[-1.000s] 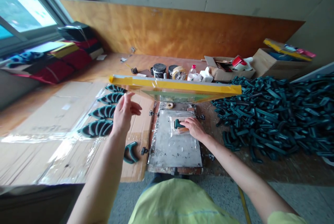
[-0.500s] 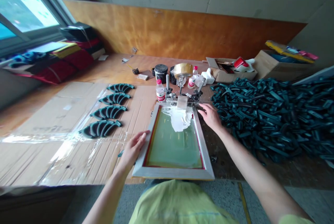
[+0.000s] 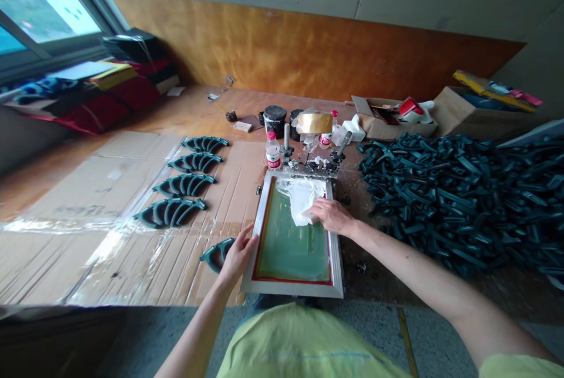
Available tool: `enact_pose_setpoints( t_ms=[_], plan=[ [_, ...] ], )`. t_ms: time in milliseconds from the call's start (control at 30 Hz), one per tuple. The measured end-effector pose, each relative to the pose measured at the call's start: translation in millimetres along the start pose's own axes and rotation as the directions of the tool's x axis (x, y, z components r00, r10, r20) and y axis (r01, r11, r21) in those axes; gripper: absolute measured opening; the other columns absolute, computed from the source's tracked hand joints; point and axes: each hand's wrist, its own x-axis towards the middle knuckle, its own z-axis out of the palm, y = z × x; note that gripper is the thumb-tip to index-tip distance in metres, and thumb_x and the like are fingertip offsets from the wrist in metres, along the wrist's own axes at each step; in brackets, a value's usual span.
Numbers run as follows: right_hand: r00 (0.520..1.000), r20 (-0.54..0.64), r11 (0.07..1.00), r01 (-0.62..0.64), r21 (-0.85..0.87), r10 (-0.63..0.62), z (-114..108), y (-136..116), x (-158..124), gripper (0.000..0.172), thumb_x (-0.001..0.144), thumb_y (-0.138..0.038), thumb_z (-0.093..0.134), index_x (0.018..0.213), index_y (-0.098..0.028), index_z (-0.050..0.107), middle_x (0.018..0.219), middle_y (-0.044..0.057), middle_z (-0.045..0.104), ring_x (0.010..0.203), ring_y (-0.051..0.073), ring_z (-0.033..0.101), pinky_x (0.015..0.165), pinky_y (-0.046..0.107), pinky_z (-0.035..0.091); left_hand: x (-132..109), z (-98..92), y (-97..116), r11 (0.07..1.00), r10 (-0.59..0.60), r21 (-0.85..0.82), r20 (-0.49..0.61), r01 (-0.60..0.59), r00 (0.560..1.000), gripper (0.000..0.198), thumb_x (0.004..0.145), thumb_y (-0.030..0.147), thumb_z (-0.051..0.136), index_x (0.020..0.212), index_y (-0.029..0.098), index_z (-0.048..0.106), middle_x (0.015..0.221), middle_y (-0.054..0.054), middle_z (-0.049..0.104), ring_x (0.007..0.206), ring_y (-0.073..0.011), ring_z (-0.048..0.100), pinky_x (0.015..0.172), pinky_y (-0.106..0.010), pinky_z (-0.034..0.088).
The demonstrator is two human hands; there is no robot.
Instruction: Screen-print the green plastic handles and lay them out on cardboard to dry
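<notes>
A screen printing frame (image 3: 335,248) with a silver rim and greenish mesh (image 3: 291,254) lies before me. White ink (image 3: 302,193) is heaped on the mesh's far part. My left hand (image 3: 240,251) grips the left rim, thumb and fingers against it. On the mesh, my right hand (image 3: 332,215) is closed around a small pale scraper (image 3: 309,217) at the ink's lower edge; the fingers partly cover it. A dark green curved plastic part (image 3: 215,256) lies beside my left hand, which hides some of it. Metal hinge clamps (image 3: 308,167) stand at the frame's far end.
Several ribbed green parts (image 3: 183,185) lie in a column on the cardboard (image 3: 110,190) at left. A big pile of green pieces (image 3: 440,201) covers the right side. Behind the clamps stand a red-capped bottle (image 3: 272,154), black tubs (image 3: 275,121) and a tape roll (image 3: 315,123).
The frame's near end has come down and its rim looks narrower. My right hand has moved from the right rim onto the mesh and taken hold of the scraper. More of the nearby green part shows.
</notes>
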Motion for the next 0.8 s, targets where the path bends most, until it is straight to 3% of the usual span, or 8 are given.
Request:
enact_pose_setpoints(
  t_ms=[67,133,267,400,500,567,700,800],
  plan=[
    [0.993,0.043,0.993,0.107,0.042,-0.109,-8,3,-8,0.029,0.075,0.003,0.049,0.083,-0.019,0.066,0.085,0.005,0.066,0.088,0.020,0.057,0.075,0.028,0.042,-2,1.5,3,1.000,-0.005,-0.002,-0.015,0.005,1.000,0.075,0.078,0.059,0.062,0.137,0.015,0.049,0.074,0.000,0.065,0.069,-0.0183,0.062,0.061,-0.026,0.048],
    [0.991,0.071,0.991,0.110,0.071,-0.115,-14,6,-6,0.024,0.077,0.000,0.053,0.080,-0.021,0.066,0.082,0.003,0.065,0.084,0.019,0.057,0.072,0.027,0.042,-3,2.2,4,1.000,-0.006,0.007,-0.034,0.006,0.999,0.074,0.077,0.060,0.062,0.135,0.015,0.051,0.074,0.000,0.065,0.069,-0.0185,0.063,0.060,-0.026,0.048],
    [0.994,-0.094,0.999,-0.050,0.007,0.050,0,-1,-1,0.023,0.082,-0.002,0.051,0.085,-0.018,0.067,0.087,0.006,0.065,0.089,0.020,0.056,0.075,0.029,0.043,-4,1.2,5,0.999,0.000,0.043,-0.047,0.002,0.999,0.072,0.078,0.061,0.060,0.134,0.015,0.051,0.076,-0.001,0.067,0.069,-0.0182,0.063,0.061,-0.026,0.048],
    [0.988,-0.152,0.999,0.038,-0.014,-0.040,22,-13,-21,0.030,0.086,-0.001,0.045,0.098,-0.016,0.069,0.095,0.010,0.067,0.095,0.022,0.056,0.082,0.032,0.046,-5,0.2,5,0.999,-0.005,0.052,-0.039,0.007,0.999,0.072,0.080,0.061,0.058,0.136,0.018,0.049,0.079,-0.001,0.068,0.069,-0.0178,0.062,0.061,-0.026,0.048],
    [0.988,-0.142,0.996,0.072,0.048,-0.064,13,-7,-22,0.023,0.088,-0.009,0.052,0.101,-0.019,0.069,0.094,0.007,0.068,0.093,0.020,0.058,0.082,0.031,0.047,-6,0.4,8,0.999,-0.007,0.046,-0.056,0.009,0.998,0.072,0.079,0.061,0.059,0.135,0.017,0.050,0.077,-0.001,0.067,0.068,-0.0177,0.063,0.062,-0.027,0.049],
    [0.984,-0.178,0.995,-0.002,0.095,0.019,-1,2,-4,0.027,0.087,-0.016,0.062,0.113,-0.022,0.067,0.099,0.006,0.069,0.093,0.020,0.060,0.082,0.031,0.048,-9,-0.5,14,1.000,-0.017,0.012,-0.052,0.018,0.999,0.075,0.078,0.061,0.062,0.137,0.018,0.049,0.078,-0.001,0.069,0.067,-0.0176,0.064,0.061,-0.026,0.049],
    [0.937,-0.242,0.964,-0.225,0.140,0.254,-30,25,46,0.060,0.081,-0.021,0.072,0.137,-0.031,0.053,0.106,0.003,0.069,0.091,0.019,0.062,0.082,0.030,0.048,-18,-8.5,41,0.996,-0.048,-0.074,0.001,0.048,0.999,0.081,0.073,0.060,0.068,0.142,0.024,0.045,0.083,-0.001,0.072,0.067,-0.0184,0.066,0.058,-0.026,0.050],
    [0.865,-0.324,0.923,-0.365,0.120,0.384,-45,48,55,0.063,0.081,-0.028,0.073,0.140,-0.032,0.050,0.108,0.006,0.067,0.091,0.021,0.063,0.079,0.031,0.049,-23,-16.2,73,0.992,-0.008,-0.125,0.018,0.011,1.000,0.067,0.078,0.063,0.061,0.130,0.022,0.058,0.089,-0.003,0.073,0.068,-0.0177,0.066,0.057,-0.025,0.050]
  ],
)
